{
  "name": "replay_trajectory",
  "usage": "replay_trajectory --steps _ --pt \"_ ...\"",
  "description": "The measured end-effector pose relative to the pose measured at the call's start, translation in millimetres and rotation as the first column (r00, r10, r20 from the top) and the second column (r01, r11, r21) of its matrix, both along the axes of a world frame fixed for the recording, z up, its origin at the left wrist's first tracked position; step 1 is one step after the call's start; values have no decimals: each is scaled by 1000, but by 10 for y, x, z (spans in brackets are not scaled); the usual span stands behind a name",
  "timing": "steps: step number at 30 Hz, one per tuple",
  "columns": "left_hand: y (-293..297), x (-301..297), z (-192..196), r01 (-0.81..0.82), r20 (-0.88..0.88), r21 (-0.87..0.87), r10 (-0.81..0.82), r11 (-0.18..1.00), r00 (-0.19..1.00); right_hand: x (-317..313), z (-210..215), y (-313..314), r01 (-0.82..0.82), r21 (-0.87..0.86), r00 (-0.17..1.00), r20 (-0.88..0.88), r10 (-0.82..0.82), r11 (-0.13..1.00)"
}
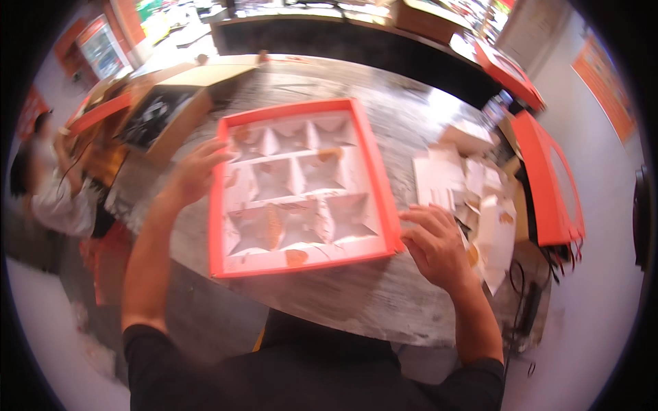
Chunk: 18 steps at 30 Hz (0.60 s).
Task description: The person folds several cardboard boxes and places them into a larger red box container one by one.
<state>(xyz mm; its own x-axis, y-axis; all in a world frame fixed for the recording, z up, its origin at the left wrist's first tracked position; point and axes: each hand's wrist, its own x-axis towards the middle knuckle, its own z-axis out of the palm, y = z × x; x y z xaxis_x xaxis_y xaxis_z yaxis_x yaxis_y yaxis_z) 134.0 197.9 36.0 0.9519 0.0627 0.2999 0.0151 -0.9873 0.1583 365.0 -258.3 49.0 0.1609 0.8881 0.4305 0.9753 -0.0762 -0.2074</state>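
A shallow red box (373, 164) lies open on the table in front of me. Its white card insert (274, 164) divides it into several star-shaped pockets with grey bottoms and orange leaf prints. My left hand (195, 171) grips the box's left wall near the far corner, its fingers bent over the rim and its thumb hidden. At the near right corner is my right hand (435, 243), fingers apart and fingertips at the box's outer side. Motion blurs both hands a little.
Loose white card pieces (490, 226) lie right of my right hand, beside a standing red box with a handle (548, 178). A clear bottle (497, 106) stands behind them. Far left is an open cardboard box (171, 116) with dark contents. A person (62, 198) is at the left.
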Motion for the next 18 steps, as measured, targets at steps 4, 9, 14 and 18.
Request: replay_trajectory --steps 4,9,14,18 --pt "-247 -574 108 -54 -93 13 55 998 994 -125 13 -111 92 41 992 -95 -88 995" --pt "-446 -811 121 -77 -31 110 81 991 996 -150 -42 -382 333 144 939 -144 -313 932" --pt "-672 -793 -71 -11 133 89 -1 996 991 -74 -103 -773 583 238 812 -141 -566 777" --pt "-1043 -805 -318 -45 270 35 34 998 962 17 -110 -941 709 279 696 -135 -705 647"
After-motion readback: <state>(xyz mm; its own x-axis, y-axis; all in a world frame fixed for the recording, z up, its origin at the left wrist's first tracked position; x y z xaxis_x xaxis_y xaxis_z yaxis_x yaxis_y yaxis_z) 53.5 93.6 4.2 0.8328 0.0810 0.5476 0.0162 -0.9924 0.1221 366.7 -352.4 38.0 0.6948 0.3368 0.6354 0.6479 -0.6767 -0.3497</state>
